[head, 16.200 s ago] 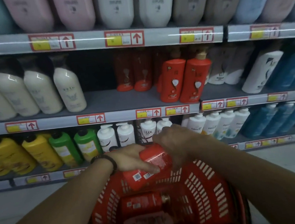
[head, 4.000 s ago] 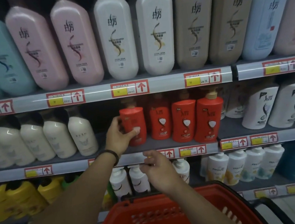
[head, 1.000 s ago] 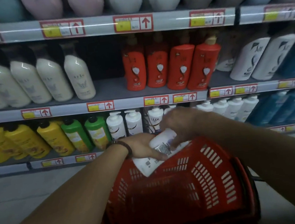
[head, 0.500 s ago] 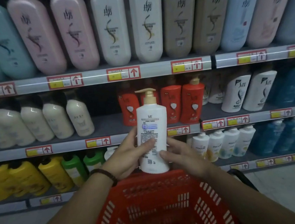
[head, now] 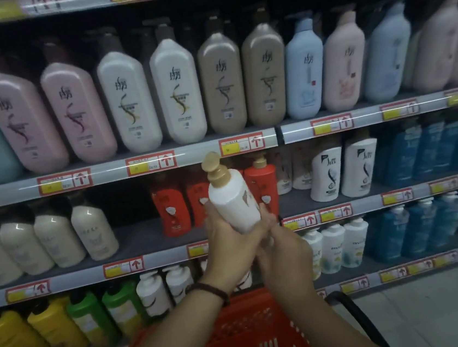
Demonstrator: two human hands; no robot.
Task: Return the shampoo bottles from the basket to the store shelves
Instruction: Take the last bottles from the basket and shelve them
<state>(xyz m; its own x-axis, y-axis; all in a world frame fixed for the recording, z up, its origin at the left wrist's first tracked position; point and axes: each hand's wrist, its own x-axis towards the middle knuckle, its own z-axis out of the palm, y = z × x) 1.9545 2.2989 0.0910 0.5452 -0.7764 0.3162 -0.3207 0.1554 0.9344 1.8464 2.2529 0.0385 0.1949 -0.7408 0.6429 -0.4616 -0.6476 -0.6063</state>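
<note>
Tilted white pump bottle held above red basket. Grip: left hand wrapped round its lower body, right hand curled on its base. Stocked shelves behind basket, pale floor right of it.

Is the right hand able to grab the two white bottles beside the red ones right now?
Probably not yet. The right hand, with the left hand, grips the white pump bottle, so it is full. Nothing stands in front of the two white bottles on their shelf, so once free it likely could.
</note>
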